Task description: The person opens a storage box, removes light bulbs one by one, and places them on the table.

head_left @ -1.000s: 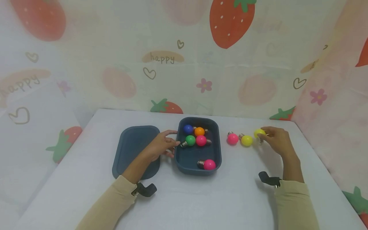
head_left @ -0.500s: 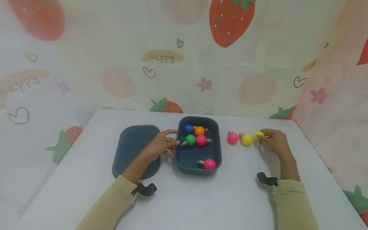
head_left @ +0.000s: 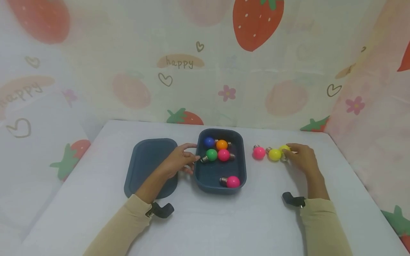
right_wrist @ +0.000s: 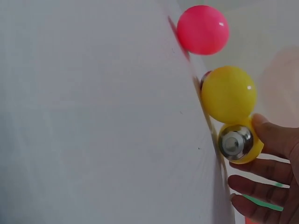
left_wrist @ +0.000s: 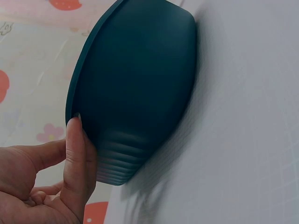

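Observation:
A dark blue plastic container [head_left: 221,174] stands mid-table with several toy light bulbs lying in it: blue [head_left: 209,142], orange [head_left: 221,145], green [head_left: 211,155] and two pink ones. My left hand [head_left: 180,158] holds its left rim, thumb at the edge and fingers along the outer wall [left_wrist: 135,79]. To the right, my right hand [head_left: 301,156] pinches a yellow light bulb [right_wrist: 253,150] between thumb and fingers, its metal base facing the wrist camera. That bulb sits right beside a second yellow bulb [head_left: 274,155]. A pink bulb [head_left: 258,153] lies left of these two.
A dark blue lid [head_left: 147,160] lies flat left of the container, partly under the left forearm in view. The white table [head_left: 224,224] ends at a strawberry-print cloth backdrop [head_left: 134,53] behind and at the sides.
My right hand has moved left with its yellow bulb, bringing it up beside the other yellow one. The left hand and the container have stayed in place.

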### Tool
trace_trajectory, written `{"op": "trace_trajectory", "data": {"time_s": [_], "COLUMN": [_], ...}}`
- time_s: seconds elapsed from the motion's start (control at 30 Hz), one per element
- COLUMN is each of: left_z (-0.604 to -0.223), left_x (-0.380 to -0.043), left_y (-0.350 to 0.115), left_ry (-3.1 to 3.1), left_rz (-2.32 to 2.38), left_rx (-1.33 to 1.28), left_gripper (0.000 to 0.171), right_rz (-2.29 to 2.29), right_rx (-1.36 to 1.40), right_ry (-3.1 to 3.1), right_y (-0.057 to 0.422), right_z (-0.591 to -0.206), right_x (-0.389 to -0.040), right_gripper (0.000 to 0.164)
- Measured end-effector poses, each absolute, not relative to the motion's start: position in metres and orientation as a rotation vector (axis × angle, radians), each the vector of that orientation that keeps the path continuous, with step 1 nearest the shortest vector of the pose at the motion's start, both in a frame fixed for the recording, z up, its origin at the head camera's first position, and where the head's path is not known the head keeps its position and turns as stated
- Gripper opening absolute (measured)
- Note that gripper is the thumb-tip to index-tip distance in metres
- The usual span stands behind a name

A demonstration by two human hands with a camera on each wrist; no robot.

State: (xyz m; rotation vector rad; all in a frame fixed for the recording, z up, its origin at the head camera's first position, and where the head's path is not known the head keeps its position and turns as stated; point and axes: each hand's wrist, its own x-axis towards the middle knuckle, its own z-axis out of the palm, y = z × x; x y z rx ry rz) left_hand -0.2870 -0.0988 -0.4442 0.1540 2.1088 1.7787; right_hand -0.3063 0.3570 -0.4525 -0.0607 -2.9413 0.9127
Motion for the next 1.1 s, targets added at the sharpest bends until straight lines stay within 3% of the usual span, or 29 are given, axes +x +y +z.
{"op": "trace_trajectory", "data": {"time_s": [0.87, 1.1], "left_z": [-0.446, -0.447], "left_x": [-0.288, -0.288], "left_y": [-0.1, -0.1], "left_ry": [2.106, 2.109], "left_rz": [1.779, 1.781], "left_rx": [0.154, 0.154], "left_gripper": [0.062, 0.062], "right_rz": [0.869, 0.83], "right_rx": [0.034, 0.071], "right_ry": [-2.977, -2.905], "right_y": [0.343, 0.35], "right_z": [-0.451, -0.434], "right_x": [-0.311, -0.303], "right_gripper": [0.053, 0.051]}}
